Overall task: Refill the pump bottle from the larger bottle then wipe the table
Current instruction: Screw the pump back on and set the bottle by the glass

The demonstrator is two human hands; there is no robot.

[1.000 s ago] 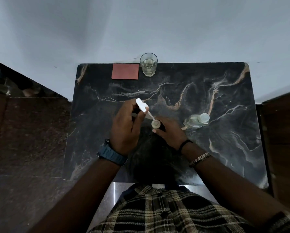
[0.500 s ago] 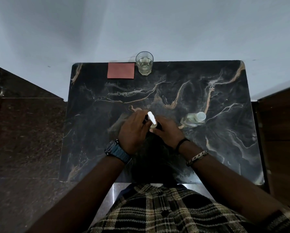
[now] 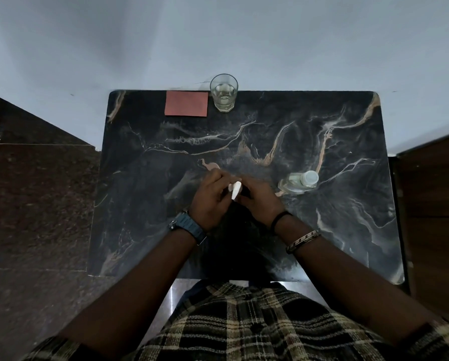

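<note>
1. Table (image 3: 348, 230): dark marble-patterned top with rounded far corners; its far edge meets the pale wall, and dark floor flanks its left and right edges. Broad bare stretches lie left of the hands and along the near right.
2. Left hand (image 3: 209, 201): at the table's centre, fingers curled round the white pump head (image 3: 236, 190), a watch at the wrist.
3. Right hand (image 3: 261, 201): directly beside the left, fingers curled round the pump bottle, whose body is hidden beneath both hands; bands at the wrist.
4. Red cloth (image 3: 186, 103): flat at the far edge, left of centre, well apart from the hands.
5. Larger bottle (image 3: 297, 182): clear, capped, seen from above just right of the right hand, near but apart from it; whether it stands or leans cannot be told.
6. Glass (image 3: 223, 93): upright at the far edge, just beside the cloth's right side, holding a little pale liquid.
</note>
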